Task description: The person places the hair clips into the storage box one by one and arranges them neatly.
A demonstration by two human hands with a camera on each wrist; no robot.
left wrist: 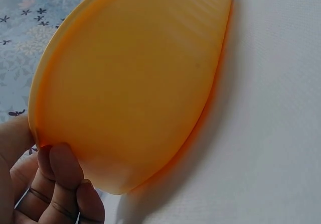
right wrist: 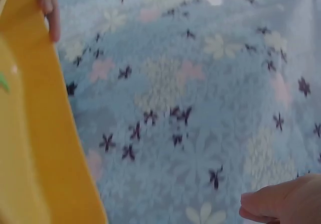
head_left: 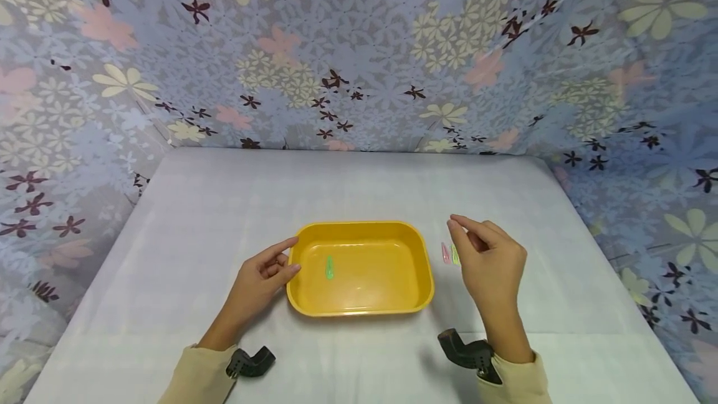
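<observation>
A yellow tray (head_left: 359, 312) stands on the white-covered table with a green hair clip (head_left: 329, 267) lying in its left part. My left hand (head_left: 263, 279) grips the tray's left rim, thumb on one side and fingers against the outer wall, as the left wrist view shows. To the right of the tray my right hand (head_left: 493, 260) hovers with thumb and index fingertips together; nothing shows between them. Just beside and below it lie a pink hair clip (head_left: 445, 252) and a yellow-green hair clip (head_left: 455, 254), the latter partly covered by the hand.
The table's white cloth (head_left: 235, 192) reaches back to a flowered fabric (head_left: 348, 80) that hangs behind and on both sides. Each wrist carries a black camera mount (head_left: 250, 362) over a beige sleeve (head_left: 202, 379).
</observation>
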